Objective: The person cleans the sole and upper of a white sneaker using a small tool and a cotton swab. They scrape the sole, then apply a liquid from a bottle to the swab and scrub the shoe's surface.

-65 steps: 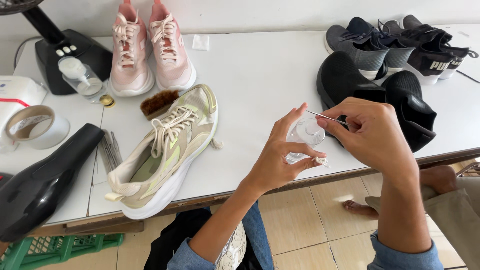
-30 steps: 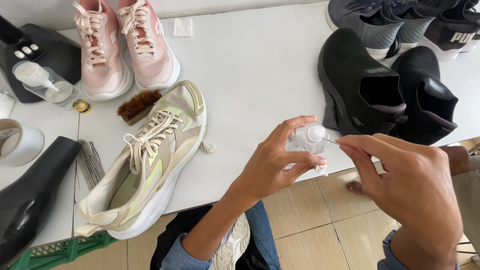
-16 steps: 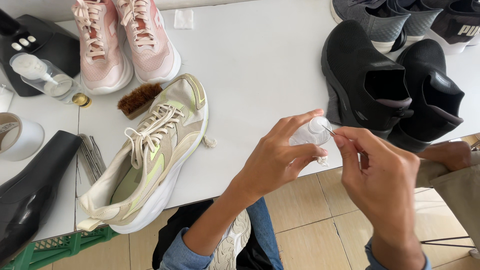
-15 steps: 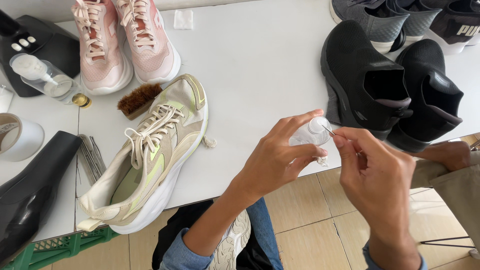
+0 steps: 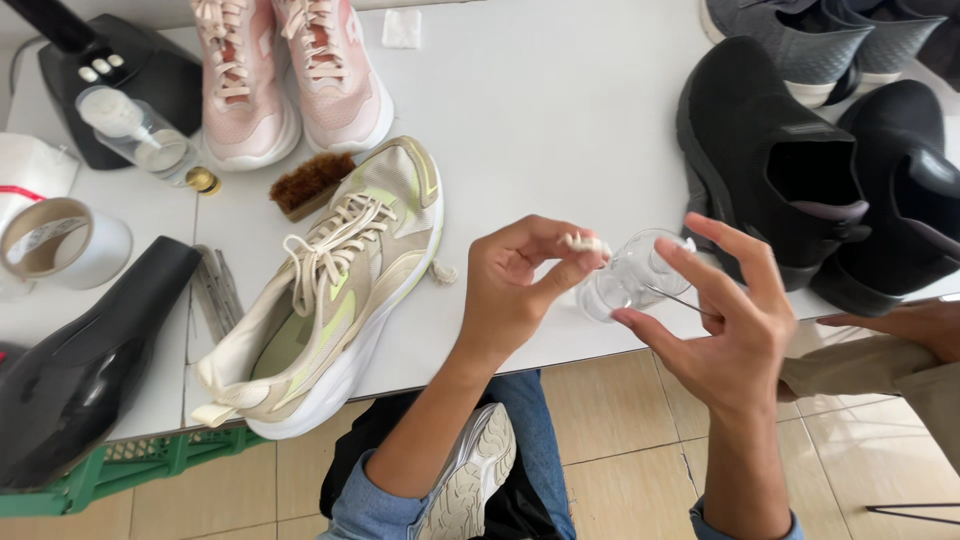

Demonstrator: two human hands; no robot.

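Since half a second ago, the left hand (image 5: 515,290) has pulled off the small clear bottle (image 5: 628,275), pinching a whitish wad (image 5: 585,243). Right hand (image 5: 725,320) now grips the bottle and a thin pin over the worktop (image 5: 540,130) edge; keeping it upright seems wise.

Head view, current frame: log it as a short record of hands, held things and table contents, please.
left hand: pinches a small whitish wad at its fingertips
right hand: holds a small clear bottle and a thin metal pin
table: white; beige-and-green sneaker, pink sneakers, black shoes
also there: brown brush, tape roll
lap: another light sneaker
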